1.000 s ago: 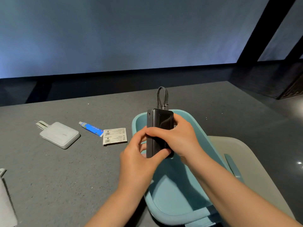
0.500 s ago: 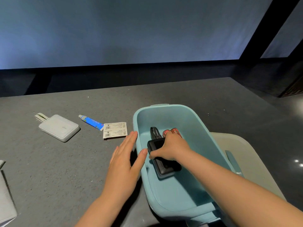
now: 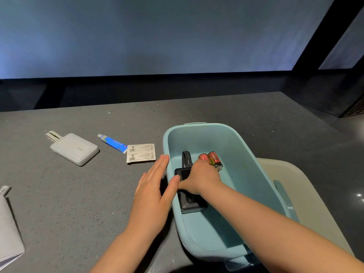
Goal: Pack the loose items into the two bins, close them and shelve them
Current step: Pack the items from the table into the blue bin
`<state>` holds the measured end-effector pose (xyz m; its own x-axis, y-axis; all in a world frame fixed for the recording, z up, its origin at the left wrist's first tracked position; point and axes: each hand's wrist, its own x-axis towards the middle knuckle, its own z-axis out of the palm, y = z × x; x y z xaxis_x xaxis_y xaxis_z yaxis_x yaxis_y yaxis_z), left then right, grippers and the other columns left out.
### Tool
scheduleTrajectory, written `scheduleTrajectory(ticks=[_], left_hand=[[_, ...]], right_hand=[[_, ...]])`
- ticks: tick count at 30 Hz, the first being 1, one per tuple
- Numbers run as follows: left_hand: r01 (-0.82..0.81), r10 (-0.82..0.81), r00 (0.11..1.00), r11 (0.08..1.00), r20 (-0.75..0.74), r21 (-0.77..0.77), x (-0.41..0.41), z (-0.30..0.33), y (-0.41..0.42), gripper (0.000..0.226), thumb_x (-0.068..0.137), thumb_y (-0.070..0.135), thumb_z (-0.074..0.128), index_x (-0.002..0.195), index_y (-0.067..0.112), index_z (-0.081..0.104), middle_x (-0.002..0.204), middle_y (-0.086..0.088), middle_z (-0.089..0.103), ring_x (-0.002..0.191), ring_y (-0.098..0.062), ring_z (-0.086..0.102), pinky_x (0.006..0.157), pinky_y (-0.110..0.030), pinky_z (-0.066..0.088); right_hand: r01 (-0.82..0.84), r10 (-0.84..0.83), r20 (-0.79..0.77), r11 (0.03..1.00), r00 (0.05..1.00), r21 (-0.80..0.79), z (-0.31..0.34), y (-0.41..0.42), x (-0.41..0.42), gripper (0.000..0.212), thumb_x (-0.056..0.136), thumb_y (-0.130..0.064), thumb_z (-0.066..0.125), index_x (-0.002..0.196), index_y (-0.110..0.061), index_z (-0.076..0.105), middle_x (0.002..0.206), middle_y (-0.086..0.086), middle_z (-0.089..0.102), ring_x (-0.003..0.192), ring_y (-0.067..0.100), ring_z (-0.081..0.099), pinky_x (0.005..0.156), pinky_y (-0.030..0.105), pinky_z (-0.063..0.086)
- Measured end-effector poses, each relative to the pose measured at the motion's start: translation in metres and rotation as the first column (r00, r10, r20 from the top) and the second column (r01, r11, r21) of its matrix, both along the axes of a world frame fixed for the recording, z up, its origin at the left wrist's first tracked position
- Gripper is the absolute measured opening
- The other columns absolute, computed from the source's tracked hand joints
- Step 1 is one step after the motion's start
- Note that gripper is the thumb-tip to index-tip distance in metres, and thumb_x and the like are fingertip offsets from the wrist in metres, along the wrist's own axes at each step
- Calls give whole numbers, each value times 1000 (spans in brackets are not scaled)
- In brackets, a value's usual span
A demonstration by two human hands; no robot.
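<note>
1. Both hands work at the teal bin (image 3: 254, 154), which stands on the grey table (image 3: 78, 203) right of centre.
2. Reaching down inside the bin, the right hand (image 3: 202, 178) has its fingers curled over the black power bank (image 3: 192, 203), gripping it from above.
3. Flat on the bin floor by the left wall lies that power bank, its dark cord loop (image 3: 187, 159) pointing to the far end.
4. Outside the bin, the left hand (image 3: 155, 186) is spread with straight fingers held together; its thumb touches the bin's left rim and it grips nothing.
5. Two red batteries (image 3: 211, 159) lie side by side on the bin floor, just beyond the right hand's knuckles.
6. A pale beige bin (image 3: 307, 194) sits just right of the teal one, partly behind it; a teal strip (image 3: 283, 196) lies inside.
7. Left of the teal bin, near the left hand's fingertips, a small white packet (image 3: 140, 153) with printed barcodes lies flat on the table.
8. Touching that packet's far left corner is a blue and white tube (image 3: 112, 142), its cap pointing left and away.
9. Farther left, a white power bank (image 3: 74, 148) with a short strap rests on the table, well apart from the hands.
10. At the near left edge a grey, flat item (image 3: 7, 233) is only partly in view; what it is cannot be told.
</note>
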<state>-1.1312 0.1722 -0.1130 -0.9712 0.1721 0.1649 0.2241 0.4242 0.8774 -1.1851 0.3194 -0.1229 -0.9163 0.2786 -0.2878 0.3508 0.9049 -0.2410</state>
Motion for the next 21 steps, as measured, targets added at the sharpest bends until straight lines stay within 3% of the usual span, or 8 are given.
scheduleTrajectory(ticks=[4, 7, 10, 13, 15, 19, 21], left_hand=[[2, -2, 1000, 1000, -4, -2, 0, 0, 0, 49, 92, 39, 51, 134, 51, 29, 138, 41, 23, 132, -2, 33, 110, -47, 30], [-5, 5, 1000, 1000, 6, 20, -1, 0, -2, 49, 90, 40, 53, 134, 50, 34, 140, 37, 29, 130, -9, 39, 108, -49, 33], [-79, 79, 997, 996, -4, 43, -6, -1, -19, 44, 87, 39, 59, 127, 50, 43, 141, 28, 39, 130, 6, 34, 109, -42, 34], [-209, 210, 977, 978, -36, 24, -16, -1, -53, 37, 89, 28, 61, 123, 41, 54, 129, 29, 48, 124, 6, 40, 105, -31, 36], [-285, 284, 957, 958, -56, -22, -20, 0, -78, 31, 89, 26, 59, 117, 38, 57, 124, 32, 48, 120, 6, 42, 98, -22, 34], [-376, 377, 926, 922, -11, -95, -22, -7, -125, 26, 89, 26, 59, 115, 34, 60, 125, 19, 54, 109, -18, 55, 85, -28, 43], [-384, 387, 922, 916, 5, -116, -24, -12, -146, 26, 89, 26, 60, 115, 32, 61, 121, 20, 55, 104, -17, 56, 87, -28, 42]], right_hand=[[-12, 12, 29, 1000, 1000, 10, 2, 1, 2, 87, 66, -64, 70, 124, -4, 46, 118, 10, 53, 103, 27, 60, 69, 30, 46], [-61, 58, 44, 996, 997, 58, 16, 3, 5, 80, 72, -65, 66, 126, -10, 46, 124, 7, 50, 111, 27, 55, 79, 34, 47], [-93, 99, -137, 994, 986, 50, 45, 0, 6, 58, 81, -53, 61, 125, -18, 49, 126, 3, 49, 115, 25, 52, 85, 36, 44], [-169, 138, -398, 985, 907, -45, 71, -26, 8, 42, 84, -46, 55, 120, -25, 53, 122, -4, 52, 110, 19, 54, 80, 34, 44], [-261, 207, -481, 964, 852, -47, 78, -53, 9, 37, 84, -45, 55, 117, -27, 54, 119, -7, 52, 110, 16, 52, 78, 33, 43], [-376, 314, -415, 923, 854, -76, 63, -108, 6, 34, 85, -40, 54, 117, -28, 53, 119, -9, 51, 113, 15, 49, 70, 30, 36], [-394, 335, -354, 912, 873, -111, 49, -130, 1, 36, 85, -41, 55, 119, -28, 52, 123, -10, 50, 114, 15, 49, 71, 30, 35]])
